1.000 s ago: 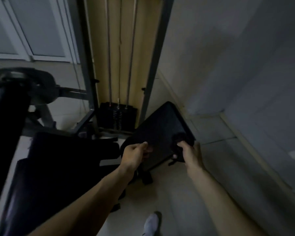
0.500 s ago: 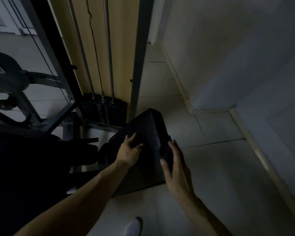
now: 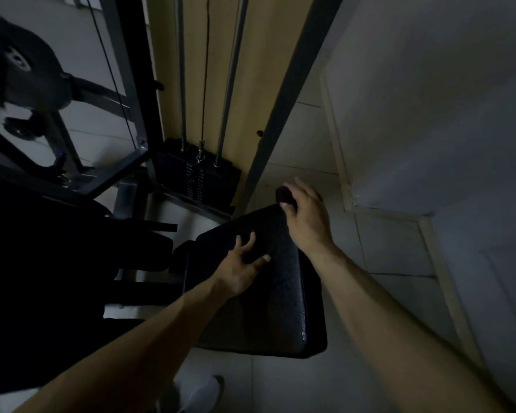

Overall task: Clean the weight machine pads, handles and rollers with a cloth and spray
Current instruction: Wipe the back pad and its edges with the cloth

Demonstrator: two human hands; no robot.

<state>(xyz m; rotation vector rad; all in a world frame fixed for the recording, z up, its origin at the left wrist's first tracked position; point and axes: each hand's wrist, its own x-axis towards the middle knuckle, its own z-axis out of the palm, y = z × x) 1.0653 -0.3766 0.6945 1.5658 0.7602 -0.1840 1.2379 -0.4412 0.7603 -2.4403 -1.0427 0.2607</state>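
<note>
From the head camera: your left hand (image 3: 239, 263) lies flat, fingers spread, on the black textured vinyl seat pad (image 3: 280, 308), bracing it. Your right hand (image 3: 306, 216) grips a dark bunched cloth (image 3: 283, 193) at the pad's far corner. Press firmly, wipe in overlapping strokes toward yourself, and cover the edges too.

Dim light is falling across a pale tiled floor (image 3: 393, 248), which is meeting a grey wall (image 3: 429, 99) along its right edge. A light skirting board (image 3: 335, 138) is running along the wall's foot and stepping around a projecting corner. A tan panel (image 3: 259, 55) is standing upright at top centre.
</note>
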